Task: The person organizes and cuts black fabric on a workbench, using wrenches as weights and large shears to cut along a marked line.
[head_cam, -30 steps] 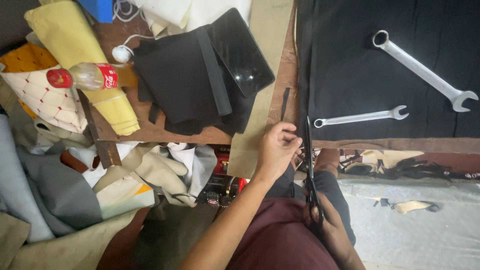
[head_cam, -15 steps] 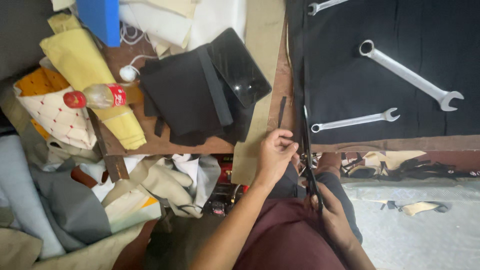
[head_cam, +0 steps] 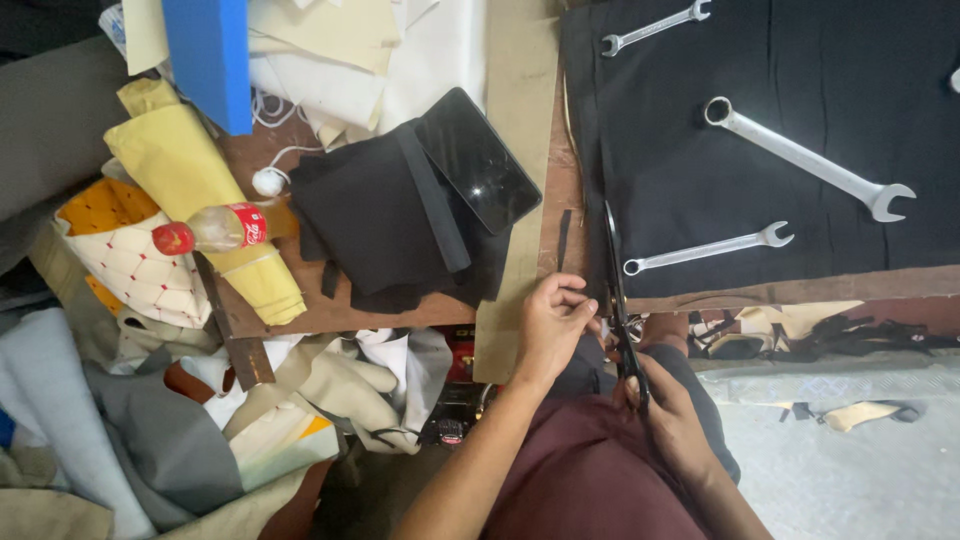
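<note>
Two hands were on the job, low centre of the frame. The right hand (head_cam: pixel 668 405) was closed around the handles of the black scissors (head_cam: pixel 613 270), blades pointing up the frame along the left edge of the black cloth (head_cam: pixel 700 180). The left hand (head_cam: pixel 552 322) was curled shut, fingers pinching that cloth edge just beside the blades. To cut well here, I judged, the pinched edge wanted to be kept taut and the blades run straight along it (fingers clear of the tips).

Three spanners lay on the cloth: a small one (head_cam: pixel 706 248) just right of the blades, a big one (head_cam: pixel 806 158) further up, another (head_cam: pixel 655 27) at the top edge. The small one looked near enough to snag the cloth if it shifted.

Left of centre sat a phone (head_cam: pixel 478 160) on folded black fabric (head_cam: pixel 385 215), with a bottle (head_cam: pixel 212 230) and a yellow roll (head_cam: pixel 195 190) further left. Offcuts crowded the lower left.
</note>
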